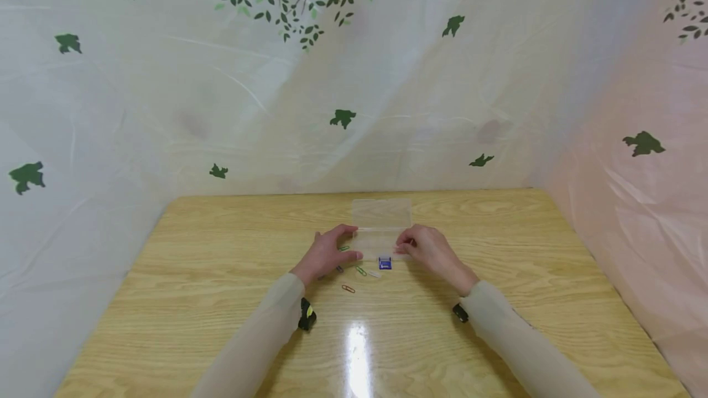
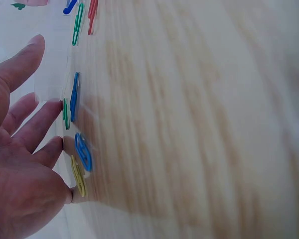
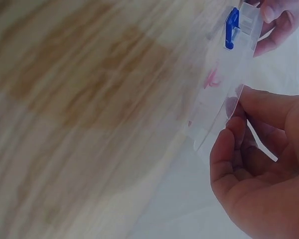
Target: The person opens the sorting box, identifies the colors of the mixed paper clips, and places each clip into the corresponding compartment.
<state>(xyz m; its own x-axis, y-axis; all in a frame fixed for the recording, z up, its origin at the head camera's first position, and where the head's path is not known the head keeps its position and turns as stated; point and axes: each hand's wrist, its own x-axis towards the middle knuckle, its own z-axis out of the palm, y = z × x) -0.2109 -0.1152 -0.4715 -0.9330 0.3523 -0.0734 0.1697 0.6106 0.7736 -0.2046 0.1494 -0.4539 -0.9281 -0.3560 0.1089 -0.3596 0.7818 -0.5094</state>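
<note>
A clear plastic box [image 1: 381,239] with its lid [image 1: 381,212] swung back lies toward the far side of the table. On its front edge is a blue latch [image 1: 385,263], which the right wrist view also shows. My left hand [image 1: 334,249] spans the box's left end, thumb at the front and fingers behind. The right hand [image 3: 264,154] pinches the box's right edge between thumb and curled fingers. Paper clips lie by the left hand: a green clip [image 1: 361,271], a red clip [image 1: 348,288], a white clip [image 1: 374,274] and a yellow clip [image 2: 77,177].
The wooden table [image 1: 221,324] runs back to a pale curtain [image 1: 265,121] printed with leaves and birds. More curtain hangs along both sides. A blue clip [image 2: 83,152] lies close to the yellow one, beside the left hand.
</note>
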